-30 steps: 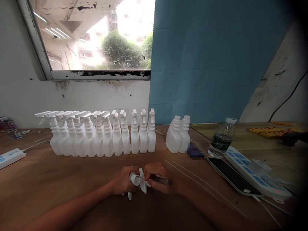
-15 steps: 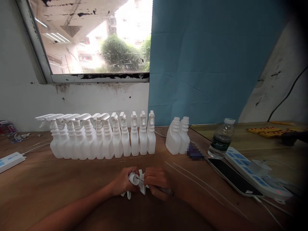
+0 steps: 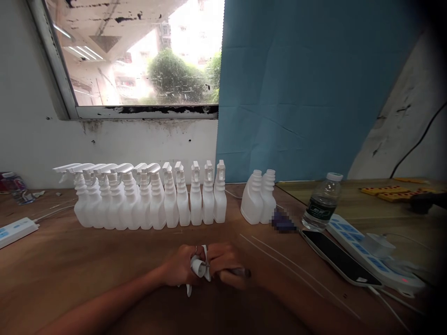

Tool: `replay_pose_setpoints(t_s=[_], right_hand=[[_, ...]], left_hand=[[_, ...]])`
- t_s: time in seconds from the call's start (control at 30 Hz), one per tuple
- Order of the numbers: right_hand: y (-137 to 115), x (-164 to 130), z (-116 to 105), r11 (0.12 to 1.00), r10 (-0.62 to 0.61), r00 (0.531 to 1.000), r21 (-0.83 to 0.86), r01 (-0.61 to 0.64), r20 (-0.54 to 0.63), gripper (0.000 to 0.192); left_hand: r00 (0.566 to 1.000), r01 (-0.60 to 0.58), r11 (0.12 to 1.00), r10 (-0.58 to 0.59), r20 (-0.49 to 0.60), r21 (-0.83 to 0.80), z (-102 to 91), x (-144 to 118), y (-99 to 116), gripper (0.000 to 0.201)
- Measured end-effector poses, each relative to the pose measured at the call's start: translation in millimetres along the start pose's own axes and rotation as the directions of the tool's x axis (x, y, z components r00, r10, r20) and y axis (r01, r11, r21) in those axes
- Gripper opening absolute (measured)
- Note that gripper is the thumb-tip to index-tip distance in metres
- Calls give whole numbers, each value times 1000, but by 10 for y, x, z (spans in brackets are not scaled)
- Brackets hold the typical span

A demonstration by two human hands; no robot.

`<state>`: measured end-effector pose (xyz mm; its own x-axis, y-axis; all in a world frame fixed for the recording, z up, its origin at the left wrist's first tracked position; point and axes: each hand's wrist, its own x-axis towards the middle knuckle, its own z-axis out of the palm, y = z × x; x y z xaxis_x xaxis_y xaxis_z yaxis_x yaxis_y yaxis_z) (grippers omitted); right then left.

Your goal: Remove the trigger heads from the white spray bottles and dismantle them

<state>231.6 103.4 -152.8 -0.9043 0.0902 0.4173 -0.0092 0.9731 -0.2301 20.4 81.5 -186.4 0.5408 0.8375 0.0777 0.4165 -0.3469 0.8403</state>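
Note:
My left hand [image 3: 179, 266], with a ring on one finger, is closed round a white trigger spray head [image 3: 199, 267] whose round collar faces right. Close beside it, my right hand [image 3: 226, 263] grips a slim tool with a dark handle [image 3: 240, 272]; its tip is hidden between the hands. Beneath my left hand a white plastic piece [image 3: 189, 290] shows, partly covered. Behind the hands stands a row of white spray bottles [image 3: 157, 209] with trigger heads on. Two white bottles without heads [image 3: 252, 204] stand to their right. Thin clear tubes [image 3: 286, 266] lie on the table.
A water bottle [image 3: 320, 204], a phone [image 3: 340, 256] and a power strip [image 3: 363, 253] with cables occupy the right side. At the far left are another power strip [image 3: 17, 231] and a plastic bottle [image 3: 16, 188]. The wall and window [image 3: 139, 60] rise behind the table [image 3: 104, 260].
The spray head has turned and shifted slightly right and down in my left hand. The tool's thin metal shaft, visible before at the collar, is now mostly hidden.

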Motion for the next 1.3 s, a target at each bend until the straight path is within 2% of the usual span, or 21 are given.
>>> replay_pose_setpoints(t_s=[0.1, 0.17, 0.23, 0.4, 0.53, 0.6, 0.67, 0.77, 0.83, 0.97, 1.07, 1.17, 1.23, 1.3], right_hand=[[-21, 5, -6, 924, 126, 989, 370, -91, -72, 23], [-12, 3, 15, 850, 210, 974, 508, -138, -86, 24], [14, -9, 52, 804, 265, 959, 571, -165, -97, 26], [80, -57, 139, 789, 325, 934, 587, -181, -149, 29], [55, -55, 148, 720, 379, 918, 659, -216, -114, 27], [34, -42, 152, 715, 370, 922, 669, -206, -112, 27], [17, -27, 155, 773, 328, 932, 611, -171, -154, 28], [4, -2, 131, 905, 200, 953, 415, -91, -227, 34], [7, 16, 96, 960, 100, 966, 278, -31, -238, 37], [50, 43, 59, 989, -115, 967, 62, 132, -226, 38], [71, 44, 74, 987, -152, 969, 31, 160, -193, 44], [38, 34, 83, 980, -69, 965, 162, 113, -254, 47], [-3, 26, 79, 951, 65, 957, 309, 26, -282, 53], [-37, 20, 79, 891, 208, 943, 448, -73, -261, 62]], left_hand=[[1000, -15, 1000, 15, 17, 20, -1, -18, -46, 27], [999, -4, 999, 5, 31, -37, -8, -23, -93, 30], [999, 17, 990, -13, 31, -138, -23, -24, -121, 32], [999, 37, 930, -40, 0, -366, -72, -24, -92, 40], [999, 10, 907, 8, 41, -420, -94, -24, -96, 43], [998, 0, 899, 30, 62, -439, -103, -25, -116, 43], [997, 3, 888, 35, 75, -460, -114, -25, -129, 43], [995, 12, 870, 41, 95, -493, -134, -21, -116, 42], [992, 17, 859, 48, 115, -511, -144, -16, -94, 42], [994, 77, 788, -10, 113, -611, -139, -6, -80, 45], [992, 123, 743, -72, 105, -657, -126, -3, -103, 47], [992, 118, 764, -66, 105, -635, -122, -4, -120, 47], [991, 118, 799, -55, 123, -590, -127, -10, -123, 45], [986, 130, 833, -52, 159, -537, -135, -18, -120, 44]])
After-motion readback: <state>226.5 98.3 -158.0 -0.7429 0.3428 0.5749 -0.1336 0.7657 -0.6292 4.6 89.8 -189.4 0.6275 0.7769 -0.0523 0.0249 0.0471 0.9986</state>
